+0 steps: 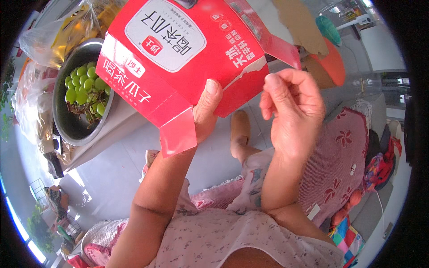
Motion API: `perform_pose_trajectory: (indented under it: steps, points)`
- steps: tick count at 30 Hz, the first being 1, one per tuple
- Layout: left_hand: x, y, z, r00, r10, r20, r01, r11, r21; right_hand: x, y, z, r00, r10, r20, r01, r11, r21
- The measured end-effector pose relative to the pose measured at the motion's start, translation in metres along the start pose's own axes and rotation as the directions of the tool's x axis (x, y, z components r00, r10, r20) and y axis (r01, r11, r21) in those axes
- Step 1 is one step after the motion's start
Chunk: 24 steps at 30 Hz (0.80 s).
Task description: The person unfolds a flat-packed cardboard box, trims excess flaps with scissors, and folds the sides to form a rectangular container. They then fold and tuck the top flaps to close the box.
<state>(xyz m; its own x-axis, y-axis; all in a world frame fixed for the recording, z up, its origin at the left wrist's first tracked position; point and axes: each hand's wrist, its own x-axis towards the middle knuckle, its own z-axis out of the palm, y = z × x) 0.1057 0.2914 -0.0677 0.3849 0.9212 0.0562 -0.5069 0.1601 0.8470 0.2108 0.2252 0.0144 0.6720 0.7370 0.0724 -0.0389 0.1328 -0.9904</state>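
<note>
A red cardboard carton (178,85) with a white label panel is tilted up in front of me. My left hand (206,109) grips its near edge, thumb on the outer face and the other fingers hidden behind. One flap (178,136) sticks out by the left wrist. Along the carton's right part runs a torn edge (250,67) where pale inner board shows. My right hand (292,107) is raised just right of that torn part, its fingers curled in toward the thumb. What lies between those fingertips, if anything, cannot be made out.
To the left, a dark bowl (76,136) of green grapes (87,87) stands on a table beside clear plastic bags (38,89). A patterned pink cover (335,165) lies over the seat at right. Below is grey tiled floor (111,174), with a tan slipper (240,127) on my foot.
</note>
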Motion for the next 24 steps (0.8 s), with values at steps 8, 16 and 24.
perform_pose_trajectory:
  steps: [8,16,24]
  points:
    - [-0.007,0.013,0.009,0.999,0.039,0.027,-0.041,0.997,0.062,-0.006,0.002,0.012,0.997,-0.074,-0.023,0.066,0.967,-0.248]
    - [-0.018,0.033,0.017,0.997,0.002,0.082,-0.036,0.907,0.421,0.001,-0.001,0.002,0.987,0.144,-0.073,-0.15,0.985,-0.082]
    - [-0.02,0.032,0.019,0.994,0.029,0.106,-0.084,0.821,0.565,0.012,0.009,-0.012,0.962,0.271,0.018,-0.272,0.959,0.076]
